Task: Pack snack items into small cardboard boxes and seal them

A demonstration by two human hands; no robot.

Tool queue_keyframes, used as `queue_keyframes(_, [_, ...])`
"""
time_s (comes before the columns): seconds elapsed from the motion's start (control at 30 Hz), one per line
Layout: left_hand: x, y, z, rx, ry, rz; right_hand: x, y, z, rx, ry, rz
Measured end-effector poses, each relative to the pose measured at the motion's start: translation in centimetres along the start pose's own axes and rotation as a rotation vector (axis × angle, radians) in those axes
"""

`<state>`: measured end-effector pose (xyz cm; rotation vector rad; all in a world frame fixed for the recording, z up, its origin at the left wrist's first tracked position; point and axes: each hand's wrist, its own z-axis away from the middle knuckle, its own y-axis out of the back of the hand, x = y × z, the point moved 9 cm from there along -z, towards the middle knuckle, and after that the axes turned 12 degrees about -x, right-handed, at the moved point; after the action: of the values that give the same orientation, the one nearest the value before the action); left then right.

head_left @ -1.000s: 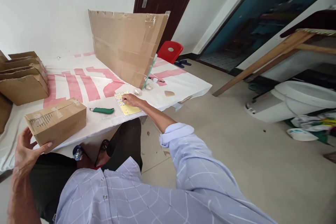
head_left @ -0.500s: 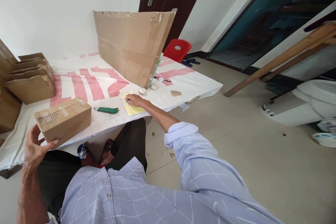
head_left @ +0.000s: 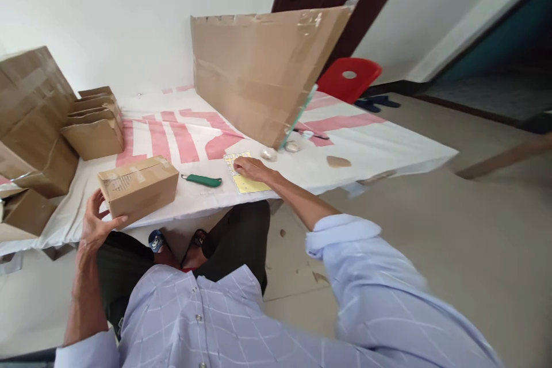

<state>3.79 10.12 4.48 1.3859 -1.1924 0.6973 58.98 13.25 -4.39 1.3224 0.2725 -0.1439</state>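
Note:
My left hand (head_left: 97, 218) grips the left end of a closed cardboard box (head_left: 144, 192), thumb along its lower front and fingers at its end face. The box lies at the table's near edge. My right hand (head_left: 253, 168) rests on a yellow sheet (head_left: 252, 185) with rows of small white labels, its fingers curled together in a pinch. Whatever the fingertips hold is too small to see. Between the box and the sheet lies a green utility knife (head_left: 202, 180), touched by neither hand.
A large cardboard panel (head_left: 259, 75) stands upright behind the sheet. Two tape rolls (head_left: 269, 154) and a cardboard scrap (head_left: 338, 161) lie to the right. Nested open cartons (head_left: 92, 132) and bigger boxes (head_left: 37, 115) stand at left. A red chair (head_left: 351, 77) is beyond the table.
My view has swung left, so everything appears further right and more boxes show at left. Both hands keep their places, on the box and on the yellow sheet.

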Motion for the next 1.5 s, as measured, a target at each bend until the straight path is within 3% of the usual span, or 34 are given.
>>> queue_keyframes(0.37, [-0.1,-0.3,0.8,-0.024,-0.02,0.002,0.9,-1.4,0.0,0.03,-0.057,0.024])
queue_keyframes(0.8, [-1.7,-0.1,0.7,-0.034,-0.025,0.023,-0.9,-3.0,1.4,0.064,-0.06,0.269])
queue_keyframes(1.03, [-3.9,0.3,1.7,-0.115,0.017,0.008,-1.4,-2.8,2.5,0.083,-0.077,0.227])
queue_keyframes(1.23, [-3.4,1.5,2.0,-0.056,-0.085,0.081,-2.0,-2.4,4.0,0.069,-0.145,0.255])
queue_keyframes(1.33, [-2.8,1.3,1.9,-0.072,-0.101,0.043,-4.6,-1.9,4.1,0.136,-0.163,0.248])
queue_keyframes(1.4, [-2.3,1.2,1.8,-0.077,-0.106,0.003,-8.1,-2.0,3.6,0.172,-0.081,0.216])
queue_keyframes(1.5, [-1.6,1.2,1.7,-0.1,-0.107,-0.068,-13.4,-3.2,2.2,0.095,0.043,0.199])
